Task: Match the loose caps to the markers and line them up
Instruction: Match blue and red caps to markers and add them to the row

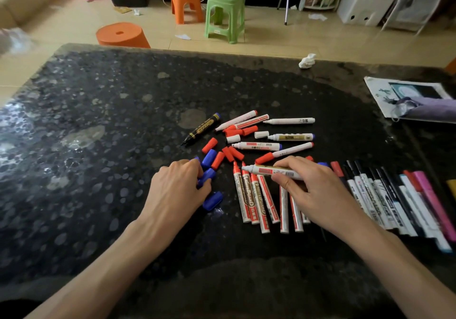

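The job looks roughly half done: a row of capped markers lies lined up at the lower right of the frame, with red-capped markers ranked beside it at centre. Uncapped markers and loose red caps lie scattered above on the dark surface. The right hand fingers grasp an uncapped marker, while the left hand fingers close on a blue cap.

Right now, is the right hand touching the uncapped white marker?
Touching. The head view shows the right hand gripping the uncapped white marker, its fingers wrapped over the barrel and the thumb pressed underneath, holding it above the row of red markers.
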Demonstrator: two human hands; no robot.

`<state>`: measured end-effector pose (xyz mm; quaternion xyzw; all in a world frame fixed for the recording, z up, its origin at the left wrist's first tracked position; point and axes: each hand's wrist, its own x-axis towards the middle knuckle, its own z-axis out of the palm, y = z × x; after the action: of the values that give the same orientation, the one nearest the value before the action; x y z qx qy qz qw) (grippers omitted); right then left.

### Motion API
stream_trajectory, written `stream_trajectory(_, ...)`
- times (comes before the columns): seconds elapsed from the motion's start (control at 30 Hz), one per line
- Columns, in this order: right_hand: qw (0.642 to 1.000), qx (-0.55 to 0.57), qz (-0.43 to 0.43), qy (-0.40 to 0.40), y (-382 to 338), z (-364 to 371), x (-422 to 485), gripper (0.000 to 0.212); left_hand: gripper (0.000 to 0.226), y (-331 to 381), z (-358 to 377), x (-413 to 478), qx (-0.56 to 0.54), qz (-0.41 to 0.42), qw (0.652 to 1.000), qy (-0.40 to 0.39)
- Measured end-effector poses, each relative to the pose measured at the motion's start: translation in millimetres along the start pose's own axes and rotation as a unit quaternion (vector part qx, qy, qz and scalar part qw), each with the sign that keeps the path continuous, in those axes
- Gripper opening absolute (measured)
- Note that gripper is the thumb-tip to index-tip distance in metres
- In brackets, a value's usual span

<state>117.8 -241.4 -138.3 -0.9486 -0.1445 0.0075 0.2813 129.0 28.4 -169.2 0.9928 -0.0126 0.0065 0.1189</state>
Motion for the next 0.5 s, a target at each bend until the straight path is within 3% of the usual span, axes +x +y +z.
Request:
stream_trajectory(0.17,1.0,0.0,0.006,0.021,-1,0,3,0.034,0.009,-3,-16,-4,-0.102,0.017,0.993,0.049)
stream_trajectory(0.23,0.999,0.002,0.01,0.035,0,0,4,0.033,0.008,-5,-17,-6,-0.095,0.035,0.994,0.044)
stream_trajectory(0.5,0.998,0.009,0.022,0.059,1,0,5,0.03,0.044,12,-1,-4,-0.079,0.065,0.994,0.037)
